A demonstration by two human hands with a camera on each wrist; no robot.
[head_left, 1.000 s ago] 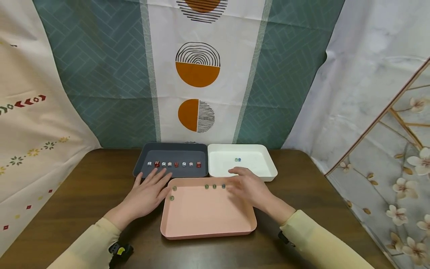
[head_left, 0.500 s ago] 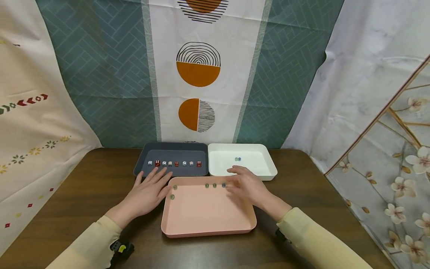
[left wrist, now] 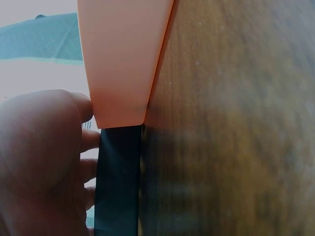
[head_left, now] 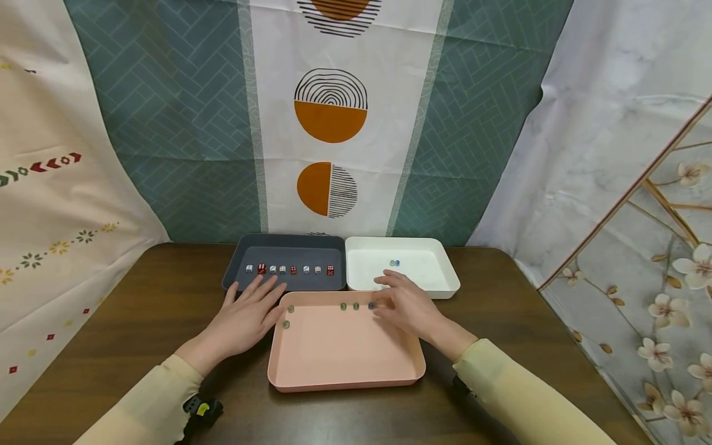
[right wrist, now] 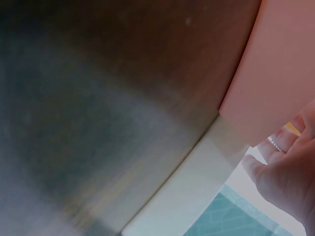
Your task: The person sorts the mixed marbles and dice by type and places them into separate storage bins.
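Observation:
In the head view my left hand (head_left: pixel 241 318) lies palm down with fingers spread. Its fingertips are at the near rim of the dark tray (head_left: pixel 289 247), its thumb by the pink tray's (head_left: pixel 345 358) left corner. My right hand (head_left: pixel 408 309) hovers over the pink tray's far right corner, fingers loosely bent. A blue marble (head_left: pixel 371 306) shows right at its fingertips, beside a green marble (head_left: pixel 356 306) and another green marble (head_left: pixel 343 306). Two more, a greenish marble (head_left: pixel 291 309) and a clear-green marble (head_left: pixel 286 324), sit near the left corner.
The dark tray holds a row of red and white dice (head_left: pixel 282 270). Behind the right hand stands a white tray (head_left: pixel 439 266) with two small marbles (head_left: pixel 394 263). All three trays adjoin on the brown wooden table (head_left: pixel 128 321). Patterned cloths (head_left: pixel 194 123) hang behind and beside the table.
Both hands and the marbles keep nearly the same places. The right forearm has drawn slightly leftward, and the whole view shifts a little.

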